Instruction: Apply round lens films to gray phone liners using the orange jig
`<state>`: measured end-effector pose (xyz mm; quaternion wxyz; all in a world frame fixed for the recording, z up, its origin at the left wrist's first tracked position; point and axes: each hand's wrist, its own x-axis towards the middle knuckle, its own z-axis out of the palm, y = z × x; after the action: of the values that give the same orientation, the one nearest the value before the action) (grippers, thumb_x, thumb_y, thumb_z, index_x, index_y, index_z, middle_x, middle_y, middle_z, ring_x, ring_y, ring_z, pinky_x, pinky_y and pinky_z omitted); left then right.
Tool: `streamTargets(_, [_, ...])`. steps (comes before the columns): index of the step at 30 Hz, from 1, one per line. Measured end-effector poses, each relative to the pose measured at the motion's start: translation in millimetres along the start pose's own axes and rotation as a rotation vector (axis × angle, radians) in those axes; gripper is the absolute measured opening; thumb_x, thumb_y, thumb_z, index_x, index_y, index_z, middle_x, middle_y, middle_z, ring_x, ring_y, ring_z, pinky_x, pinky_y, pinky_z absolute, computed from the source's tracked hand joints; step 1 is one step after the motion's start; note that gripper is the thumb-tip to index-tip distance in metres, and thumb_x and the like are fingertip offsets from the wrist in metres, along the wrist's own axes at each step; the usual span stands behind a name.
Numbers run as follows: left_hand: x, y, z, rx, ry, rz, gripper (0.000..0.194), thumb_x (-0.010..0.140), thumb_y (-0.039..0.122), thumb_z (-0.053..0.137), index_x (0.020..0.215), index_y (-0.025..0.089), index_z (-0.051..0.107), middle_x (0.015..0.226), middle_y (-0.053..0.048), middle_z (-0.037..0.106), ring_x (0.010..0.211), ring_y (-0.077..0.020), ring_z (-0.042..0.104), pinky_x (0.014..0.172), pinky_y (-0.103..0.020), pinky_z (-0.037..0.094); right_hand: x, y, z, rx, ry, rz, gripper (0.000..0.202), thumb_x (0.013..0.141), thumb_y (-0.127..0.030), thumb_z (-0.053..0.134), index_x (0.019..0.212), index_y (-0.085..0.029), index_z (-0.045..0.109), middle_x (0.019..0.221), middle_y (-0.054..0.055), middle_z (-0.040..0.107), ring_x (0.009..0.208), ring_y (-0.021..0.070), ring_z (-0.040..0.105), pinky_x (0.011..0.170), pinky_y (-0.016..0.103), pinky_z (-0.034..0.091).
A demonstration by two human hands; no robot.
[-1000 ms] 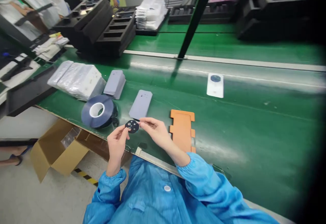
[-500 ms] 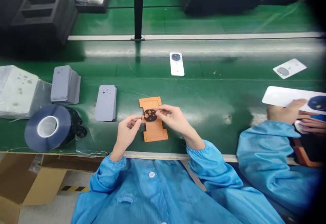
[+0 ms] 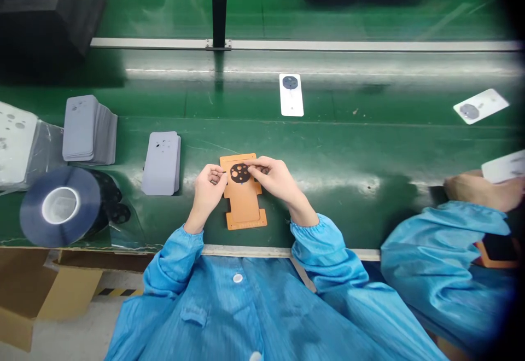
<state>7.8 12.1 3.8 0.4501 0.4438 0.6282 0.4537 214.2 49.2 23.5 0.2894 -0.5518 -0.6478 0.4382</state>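
A black round adhesive piece with several holes [image 3: 239, 173] is over the upper part of an orange fixture plate [image 3: 243, 208], which lies flat in front of me. My right hand [image 3: 274, 180] pinches the piece's right edge between thumb and fingers. Just left of the piece, my left hand [image 3: 210, 190] is closed in a pinch at the plate's edge. A tiny dark bit shows at its fingertips, too small to name. Whether the black piece touches the plate, I cannot tell.
Left are grey phone-shaped sheets [image 3: 161, 164], a taller grey stack [image 3: 88, 131], a film roll [image 3: 60, 206] and wrapped white sheets [image 3: 14, 142]. White panels [image 3: 291, 104] [image 3: 486, 106] lie farther back. At right, a co-worker's hand [image 3: 471, 188] holds another white panel [image 3: 504, 167].
The black piece has moved up the orange plate, from near its middle to its upper part. My left fingers have come off its edge. The co-worker's hand and panel have moved right.
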Motion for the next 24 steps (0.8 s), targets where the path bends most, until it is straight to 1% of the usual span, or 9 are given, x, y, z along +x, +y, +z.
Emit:
streamTargets(5, [3,0,2.6,0.047,-0.002,0.023,0.016,0.08,0.025,0.075,0.087,0.02,0.062,0.073,0.001,0.063,0.065,-0.012,0.058,0.064,-0.025,0.049,2,6,3,-0.062,0.023,-0.039,0.026,0.092,-0.025,0.062,0.106,-0.021,0.083,0.088,0.004,0.072,0.066,0.0151,0.056,0.068,0.032,0.049])
streamTargets(11, [4,4,5.3,0.088,0.01,0.012,0.017,0.08,0.027,0.077,0.086,0.02,0.062,0.074,0.001,0.063,0.066,-0.0124,0.057,0.064,-0.025,0.048,3,12,2,-0.092,0.027,-0.132,0.027,0.096,-0.023,0.06,0.113,-0.025,0.082,0.094,0.005,0.073,0.074,0.017,0.062,0.072,0.032,0.049])
streamTargets(16, [3,2,5.3,0.115,0.003,0.026,0.018,0.081,0.028,0.077,0.088,0.021,0.062,0.077,0.001,0.063,0.067,-0.0126,0.058,0.066,-0.026,0.048,1,11,2,-0.109,0.031,-0.157,0.027,0.097,-0.022,0.06,0.112,-0.023,0.082,0.089,0.005,0.07,0.068,0.0159,0.059,0.068,0.032,0.048])
streamTargets(20, [3,2,5.6,0.142,0.009,0.039,0.017,0.081,0.026,0.076,0.088,0.021,0.061,0.075,0.002,0.062,0.066,-0.0125,0.057,0.065,-0.026,0.048,0,8,2,-0.13,0.019,-0.163,0.029,0.098,-0.021,0.057,0.114,-0.022,0.081,0.085,0.004,0.068,0.067,0.0156,0.057,0.069,0.032,0.048])
streamTargets(24, [2,3,6.9,0.167,0.02,0.048,0.018,0.08,0.025,0.077,0.088,0.021,0.061,0.075,0.003,0.061,0.066,-0.012,0.056,0.065,-0.027,0.047,0,11,4,-0.125,0.055,-0.175,0.027,0.097,-0.021,0.059,0.113,-0.022,0.081,0.084,0.003,0.065,0.067,0.015,0.056,0.069,0.032,0.049])
